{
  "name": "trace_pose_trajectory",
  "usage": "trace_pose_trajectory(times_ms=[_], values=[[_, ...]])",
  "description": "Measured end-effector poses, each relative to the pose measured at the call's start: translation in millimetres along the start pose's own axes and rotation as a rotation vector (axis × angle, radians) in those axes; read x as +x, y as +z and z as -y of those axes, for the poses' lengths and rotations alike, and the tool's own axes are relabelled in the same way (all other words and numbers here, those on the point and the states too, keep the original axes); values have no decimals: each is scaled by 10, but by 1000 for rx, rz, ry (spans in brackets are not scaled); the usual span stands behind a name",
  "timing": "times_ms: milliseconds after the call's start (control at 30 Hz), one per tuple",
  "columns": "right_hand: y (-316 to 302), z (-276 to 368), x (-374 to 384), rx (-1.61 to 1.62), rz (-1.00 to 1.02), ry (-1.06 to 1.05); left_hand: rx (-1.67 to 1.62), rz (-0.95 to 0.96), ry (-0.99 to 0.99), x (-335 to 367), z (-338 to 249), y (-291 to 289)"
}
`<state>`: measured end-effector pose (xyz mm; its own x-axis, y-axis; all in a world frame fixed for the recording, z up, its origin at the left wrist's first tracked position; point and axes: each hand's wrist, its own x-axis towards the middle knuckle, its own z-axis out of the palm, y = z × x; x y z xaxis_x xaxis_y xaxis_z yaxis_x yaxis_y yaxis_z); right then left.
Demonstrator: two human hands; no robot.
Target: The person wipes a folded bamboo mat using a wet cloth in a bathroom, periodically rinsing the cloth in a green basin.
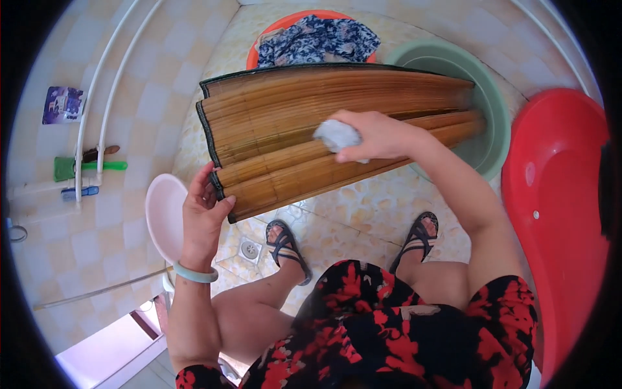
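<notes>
The folded bamboo mat (304, 123) lies propped across the green basin (483, 84), one end dipping inside it, the other jutting out over the tiled floor (363, 207). The right hand (376, 135) presses a white cloth (337, 136) on the mat's top, fingers curled tight around the wad — this looks like the wiping step, mid-stroke. The left hand (204, 217) steadies the mat's free end, fingers closed along its dark edge, thumb on the slats. Behind the mat sits an orange basin (275, 29) with blue patterned clothes (317, 39). The next move likely calls for a firm hold at that end while the cloth travels along the slats.
</notes>
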<state>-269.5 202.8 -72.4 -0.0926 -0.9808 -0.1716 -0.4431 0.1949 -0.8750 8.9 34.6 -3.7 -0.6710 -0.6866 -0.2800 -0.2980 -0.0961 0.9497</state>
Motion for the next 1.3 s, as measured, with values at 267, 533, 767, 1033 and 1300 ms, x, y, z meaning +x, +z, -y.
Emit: trace_pose_trajectory(times_ms=[267,533,767,1033,1300], values=[[381,-69,-564,-300,-402,-302,772,0,604,-268,-40,-85],[244,-91,-503,-229,-211,-148,924,2,672,-322,36,-125],[432,-215,-461,-293,-297,-246,286,-22,167,-181,128,-353],[549,-371,-430,-369,-462,-433,-551,106,-627,-107,355,-321],[530,-258,-487,-396,-775,-583,-448,-124,-160,231,-151,-465]])
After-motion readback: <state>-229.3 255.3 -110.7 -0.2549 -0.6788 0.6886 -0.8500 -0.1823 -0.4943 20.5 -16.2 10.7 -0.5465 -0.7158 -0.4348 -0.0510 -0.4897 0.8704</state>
